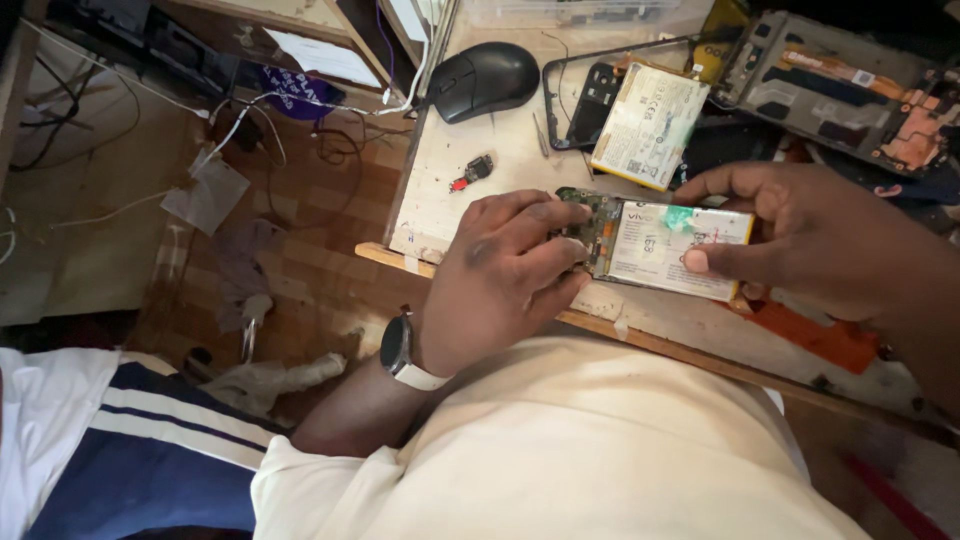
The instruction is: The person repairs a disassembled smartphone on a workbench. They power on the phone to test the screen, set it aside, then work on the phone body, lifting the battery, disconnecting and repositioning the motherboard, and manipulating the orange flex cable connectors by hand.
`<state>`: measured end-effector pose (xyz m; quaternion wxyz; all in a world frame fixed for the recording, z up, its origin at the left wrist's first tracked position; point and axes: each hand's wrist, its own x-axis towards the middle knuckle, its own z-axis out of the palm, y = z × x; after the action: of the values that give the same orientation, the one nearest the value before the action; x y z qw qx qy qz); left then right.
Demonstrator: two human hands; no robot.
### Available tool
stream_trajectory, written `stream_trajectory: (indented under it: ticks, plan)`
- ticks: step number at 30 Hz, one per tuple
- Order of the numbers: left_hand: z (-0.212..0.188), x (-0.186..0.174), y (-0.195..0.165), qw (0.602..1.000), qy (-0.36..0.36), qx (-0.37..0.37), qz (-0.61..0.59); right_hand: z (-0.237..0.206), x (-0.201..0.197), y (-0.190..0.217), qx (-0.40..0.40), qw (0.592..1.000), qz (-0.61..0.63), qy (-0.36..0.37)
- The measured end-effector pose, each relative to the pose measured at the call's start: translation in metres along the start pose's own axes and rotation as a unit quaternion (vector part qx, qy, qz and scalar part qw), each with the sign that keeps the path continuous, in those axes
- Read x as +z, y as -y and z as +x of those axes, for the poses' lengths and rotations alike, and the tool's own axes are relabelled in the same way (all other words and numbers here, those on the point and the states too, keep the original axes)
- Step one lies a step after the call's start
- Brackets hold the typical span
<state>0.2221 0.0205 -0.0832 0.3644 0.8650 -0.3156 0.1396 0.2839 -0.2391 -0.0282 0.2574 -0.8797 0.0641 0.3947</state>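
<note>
Both hands are gripping an opened phone (655,245) just above the near edge of the surface (450,170). Left hand (500,280) is closing its grip on the phone's left end, fingers curling over the exposed green circuit board; whether a small tool is pinched there cannot be told. Right hand (810,235) is clamping the right end, thumb (725,262) pressing on the white battery face and fingers wrapping over the far edge. Phone is lying roughly level, long axis running left to right, tilted slightly down toward the right. A watch (400,350) is sitting on the left wrist. Farther back on the surface, a loose battery (648,125) is resting against an empty phone frame (575,80), with a black mouse (483,78) just to their left. A small component (472,172) with a red part is lying alone, near the left hand but apart from it. Another stripped phone body (830,85) is lying at the far right. Cables (300,110) are trailing over the floor at left.
</note>
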Motion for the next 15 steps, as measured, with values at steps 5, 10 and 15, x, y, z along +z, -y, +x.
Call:
stream_trajectory:
  ticks: [5, 10, 15]
  plan:
    - [-0.0011, -0.0008, -0.0008, 1.0, 0.006, -0.008, 0.0, 0.0015, 0.0002, -0.0005, 0.001, 1.0, -0.013, 0.009]
    - [-0.0016, -0.0019, -0.0012, 1.0, 0.014, -0.006, -0.001, 0.0032, -0.0009, -0.0045, -0.033, 0.999, -0.006, 0.014]
    - [-0.0032, -0.002, -0.0008, 1.0, 0.014, 0.0, 0.007, 0.0051, -0.0009, -0.0077, -0.02, 0.999, -0.037, 0.014]
